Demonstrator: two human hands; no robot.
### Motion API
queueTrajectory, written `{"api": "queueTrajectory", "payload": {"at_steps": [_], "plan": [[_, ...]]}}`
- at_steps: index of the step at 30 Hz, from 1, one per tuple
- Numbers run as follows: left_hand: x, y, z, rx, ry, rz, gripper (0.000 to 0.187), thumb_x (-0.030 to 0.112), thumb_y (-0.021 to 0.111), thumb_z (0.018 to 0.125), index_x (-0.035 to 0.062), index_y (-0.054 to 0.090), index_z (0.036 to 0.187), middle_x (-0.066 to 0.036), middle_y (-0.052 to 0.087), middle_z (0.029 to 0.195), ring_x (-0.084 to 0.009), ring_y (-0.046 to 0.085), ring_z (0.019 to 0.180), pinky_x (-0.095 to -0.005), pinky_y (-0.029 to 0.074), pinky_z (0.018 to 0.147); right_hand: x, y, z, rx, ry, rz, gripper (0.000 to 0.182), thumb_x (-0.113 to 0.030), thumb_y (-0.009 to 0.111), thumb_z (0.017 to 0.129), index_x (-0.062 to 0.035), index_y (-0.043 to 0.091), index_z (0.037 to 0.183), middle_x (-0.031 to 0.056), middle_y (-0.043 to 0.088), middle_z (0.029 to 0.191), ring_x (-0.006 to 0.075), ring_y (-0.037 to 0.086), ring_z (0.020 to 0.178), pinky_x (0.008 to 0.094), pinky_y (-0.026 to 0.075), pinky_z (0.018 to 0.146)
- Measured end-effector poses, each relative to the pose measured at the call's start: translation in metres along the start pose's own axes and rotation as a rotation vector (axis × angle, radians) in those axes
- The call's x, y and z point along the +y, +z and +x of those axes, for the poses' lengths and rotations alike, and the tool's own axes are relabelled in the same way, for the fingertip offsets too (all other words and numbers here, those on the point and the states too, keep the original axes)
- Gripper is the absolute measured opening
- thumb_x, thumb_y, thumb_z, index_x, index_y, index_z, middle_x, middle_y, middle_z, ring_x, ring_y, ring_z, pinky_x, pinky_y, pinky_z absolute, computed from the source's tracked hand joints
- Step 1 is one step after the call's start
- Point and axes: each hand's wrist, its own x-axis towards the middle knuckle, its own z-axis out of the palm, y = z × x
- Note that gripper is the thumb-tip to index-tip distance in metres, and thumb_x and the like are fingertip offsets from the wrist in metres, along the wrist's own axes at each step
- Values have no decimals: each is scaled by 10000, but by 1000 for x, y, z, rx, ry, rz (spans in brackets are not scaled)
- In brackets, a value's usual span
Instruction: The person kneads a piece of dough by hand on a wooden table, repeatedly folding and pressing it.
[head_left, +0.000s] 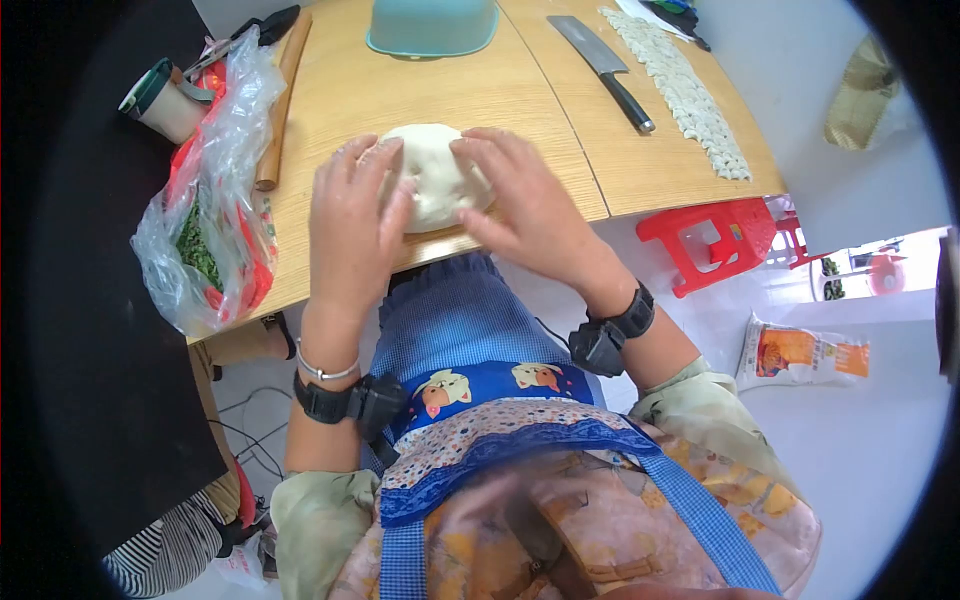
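Observation:
A smooth round lump of white dough (430,165) lies near the front edge of the wooden table. My left hand (352,210) cups its left side, fingers bent over the top and thumb against the near side. From the right, my right hand (528,200) holds the dough in the same way, fingertips on its upper right and thumb low in front. Shallow dents show in the dough between the two hands. The underside of the dough is hidden.
A teal plastic basin (430,30) stands at the back. To the right lie a cleaver (600,70) and a long row of small dough pieces (680,90). At left are a rolling pin (282,110), bagged greens (200,245) and a cup (168,105). A red stool (715,240) stands below.

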Motion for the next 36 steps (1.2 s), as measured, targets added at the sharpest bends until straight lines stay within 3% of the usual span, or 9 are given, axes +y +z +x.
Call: {"api": "queueTrajectory", "payload": {"at_steps": [5, 12, 14, 21, 23, 25, 29, 31, 36], "plan": [[4, 23, -16, -110, -16, 166, 566, 238, 666, 936, 100, 499, 1459, -264, 521, 1365, -451, 521, 1238, -503, 477, 993, -15, 27, -18, -155, 114, -150, 827, -220, 722, 832, 94, 322, 1485, 322, 435, 1445, 453, 504, 1231, 500, 432, 1070], [-32, 40, 57, -255, -43, 190, 432, 295, 610, 981, 100, 542, 1361, -260, 615, 1166, -456, 612, 1069, -506, 522, 876, 30, 39, 38, -288, 152, -122, 669, -297, 715, 822, 116, 464, 1286, 299, 599, 1144, 432, 661, 954, 500, 573, 781], [-40, 44, 82, -419, -128, 252, 404, 332, 487, 1047, 16, 549, 1291, -262, 666, 1043, -458, 625, 992, -488, 486, 901, 46, 36, 61, -393, 221, -89, 644, -327, 676, 859, 116, 470, 1277, 295, 608, 1135, 439, 655, 960, 489, 554, 828], [-107, 80, 151, -675, -176, 115, 510, 406, 403, 1077, -33, 612, 1231, -271, 695, 1114, -460, 629, 1058, -477, 484, 931, 101, 52, 122, -652, 489, 313, 610, -384, 594, 910, 132, 552, 1232, 305, 674, 1111, 393, 671, 1009, 437, 529, 886], [-111, 84, 151, -702, -125, 190, 523, 408, 399, 1081, -33, 585, 1293, -277, 685, 1154, -457, 626, 1076, -474, 473, 961, 102, 63, 110, -558, 497, 319, 612, -367, 587, 907, 115, 545, 1281, 308, 661, 1182, 403, 659, 1068, 434, 521, 927], [-108, 84, 132, -587, -113, 152, 520, 409, 397, 1074, -22, 574, 1305, -288, 677, 1152, -461, 629, 1074, -500, 477, 951, 98, 67, 100, -334, 321, 219, 603, -357, 591, 898, 84, 542, 1307, 300, 660, 1194, 424, 642, 1104, 441, 506, 959], [-78, 62, 93, -396, -55, 150, 437, 318, 476, 1039, 16, 539, 1349, -272, 643, 1181, -481, 595, 1105, -523, 467, 967, 63, 46, 59, -288, 226, 64, 636, -297, 608, 947, 31, 407, 1453, 276, 572, 1301, 406, 555, 1228, 462, 448, 1058], [-64, 52, 66, -301, 26, 117, 405, 258, 506, 1014, 24, 531, 1344, -257, 614, 1202, -473, 569, 1133, -519, 457, 990, 47, 44, 39, -172, 134, 3, 629, -260, 641, 944, 30, 412, 1454, 276, 530, 1309, 417, 558, 1148, 478, 458, 1027], [-33, 24, 16, -83, 172, 7, 437, 100, 605, 923, 34, 489, 1340, -227, 525, 1264, -425, 488, 1223, -485, 424, 1056, 24, 33, -3, -32, 21, 23, 675, -208, 696, 853, 7, 423, 1432, 297, 439, 1441, 445, 488, 1258, 480, 424, 1082]]}}
